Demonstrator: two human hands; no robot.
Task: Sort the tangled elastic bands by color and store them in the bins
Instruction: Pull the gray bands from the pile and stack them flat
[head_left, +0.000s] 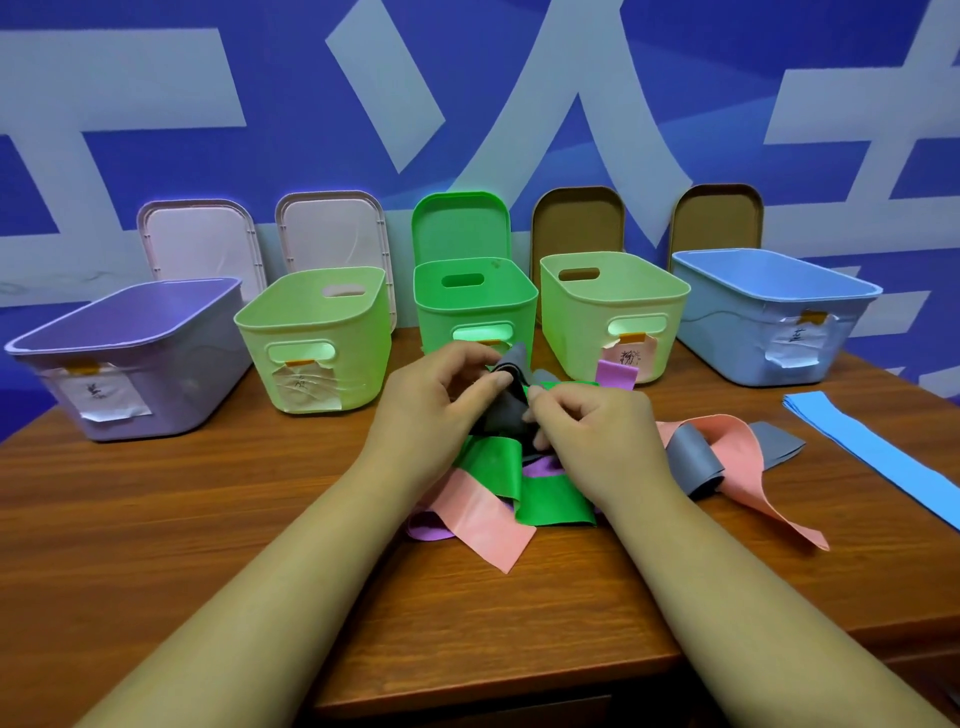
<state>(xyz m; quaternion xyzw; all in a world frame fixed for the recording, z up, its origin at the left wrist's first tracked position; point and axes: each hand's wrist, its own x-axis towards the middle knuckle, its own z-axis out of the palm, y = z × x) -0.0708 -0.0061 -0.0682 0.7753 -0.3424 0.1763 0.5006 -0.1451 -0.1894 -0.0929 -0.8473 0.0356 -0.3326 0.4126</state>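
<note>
I am pinching the grey band (505, 415) with both hands, just above the middle of the tangle. My left hand (431, 400) is curling its fingers (488, 387) round the band's upper fold. My right hand (597, 436) is nipping the lower part just beside it, thumb and fingertips closed on the strip.

Under my hands the green band (550, 499), the pink band (483, 525) and the purple band (615, 374) are lying knotted together on the tabletop (208, 493), with more grey and pink trailing off to the right. The blue band (878, 457) is lying flat by itself, well apart on the right.

Behind the tangle the bins are standing in a row: purple bin (171, 384), pale green bin (363, 364), green bin (436, 317), second pale green bin (587, 322) and blue bin (727, 332). The lids (460, 223) are leaning against the wall.
</note>
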